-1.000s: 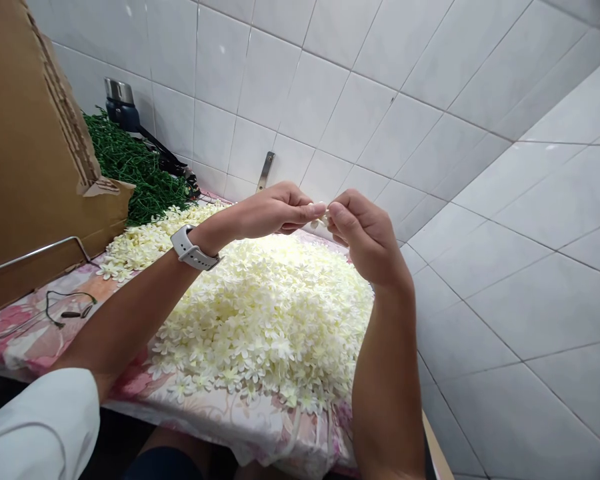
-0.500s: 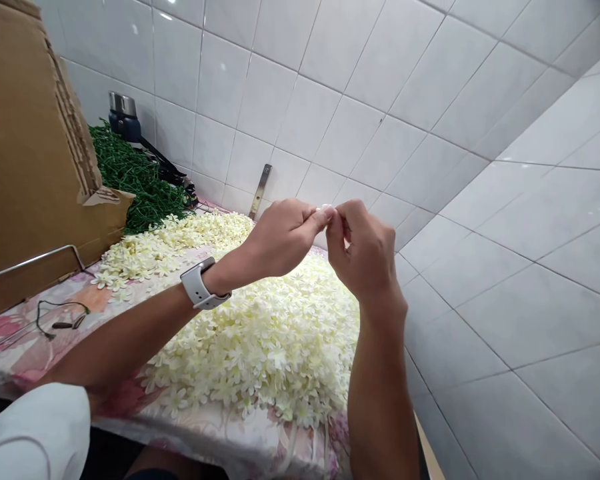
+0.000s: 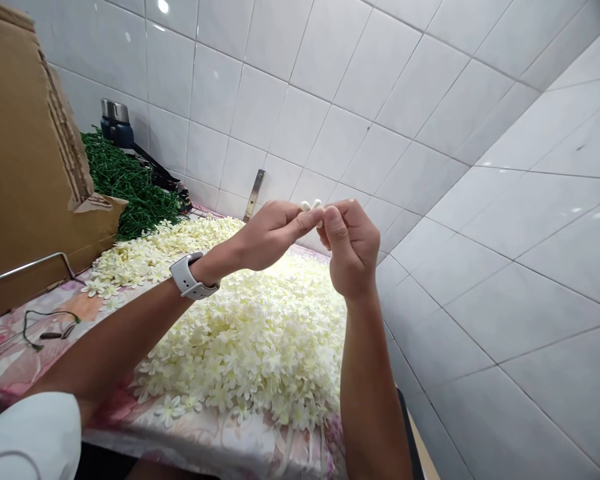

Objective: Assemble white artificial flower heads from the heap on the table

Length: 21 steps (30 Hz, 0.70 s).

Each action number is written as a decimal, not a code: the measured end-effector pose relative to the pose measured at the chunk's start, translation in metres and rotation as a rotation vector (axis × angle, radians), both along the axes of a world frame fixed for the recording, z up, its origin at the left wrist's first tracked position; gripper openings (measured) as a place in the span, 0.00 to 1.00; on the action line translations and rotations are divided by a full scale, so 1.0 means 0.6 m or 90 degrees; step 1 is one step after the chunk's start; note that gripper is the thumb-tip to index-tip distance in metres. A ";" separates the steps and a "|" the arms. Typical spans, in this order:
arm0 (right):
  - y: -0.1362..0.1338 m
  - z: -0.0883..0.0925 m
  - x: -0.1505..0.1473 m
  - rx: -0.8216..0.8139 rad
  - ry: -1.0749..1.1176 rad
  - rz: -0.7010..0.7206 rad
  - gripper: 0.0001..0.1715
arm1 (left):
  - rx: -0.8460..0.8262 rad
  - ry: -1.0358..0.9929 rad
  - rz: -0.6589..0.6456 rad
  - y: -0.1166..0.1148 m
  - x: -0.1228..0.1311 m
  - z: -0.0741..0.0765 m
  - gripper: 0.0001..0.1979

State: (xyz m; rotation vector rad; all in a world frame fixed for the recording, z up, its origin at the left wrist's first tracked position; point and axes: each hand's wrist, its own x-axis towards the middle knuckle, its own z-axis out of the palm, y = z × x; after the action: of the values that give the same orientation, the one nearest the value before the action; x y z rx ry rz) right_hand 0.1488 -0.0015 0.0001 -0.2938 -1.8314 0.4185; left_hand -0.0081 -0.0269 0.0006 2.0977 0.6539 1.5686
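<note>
Both hands meet above a large heap of loose white artificial flowers (image 3: 250,347). My left hand (image 3: 275,233), with a pale watch strap on its wrist, is closed in a pinch. Small white petals of one flower (image 3: 311,205) stick up from between its thumb and fingers. Against it, fingertips touching, my right hand (image 3: 353,240) is closed too, its thumb pressed on the bent forefinger. What the right fingers grip is hidden.
A cardboard box (image 3: 25,167) stands at left beside a pile of green plastic stems (image 3: 125,180). A dark flask (image 3: 116,123) is behind the stems. A metal ruler (image 3: 254,195) leans on the tiled wall. Wire (image 3: 30,327) lies on the flowered tablecloth (image 3: 190,427).
White petals now show above my left thumb. My right hand has turned, so its thumb faces me more. The whole view has shifted slightly.
</note>
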 end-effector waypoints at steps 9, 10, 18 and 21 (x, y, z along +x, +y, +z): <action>-0.019 0.014 0.024 0.033 -0.127 0.029 0.15 | -0.089 -0.024 -0.113 -0.007 -0.002 0.006 0.32; -0.021 0.014 0.023 0.039 -0.133 0.023 0.16 | -0.089 -0.022 -0.110 -0.008 -0.002 0.007 0.32; -0.038 0.016 0.013 0.235 -0.115 -0.183 0.17 | 0.029 0.033 0.100 -0.032 0.008 0.012 0.30; -0.043 0.020 0.012 0.320 -0.146 -0.240 0.19 | 0.131 0.108 0.261 -0.043 0.013 0.013 0.29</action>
State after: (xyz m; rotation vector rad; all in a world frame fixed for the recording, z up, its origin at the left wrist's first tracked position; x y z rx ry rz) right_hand 0.1558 -0.0273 0.0123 -0.3358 -1.9779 -0.3492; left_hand -0.0006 -0.0524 0.0083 2.3797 1.0801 1.7433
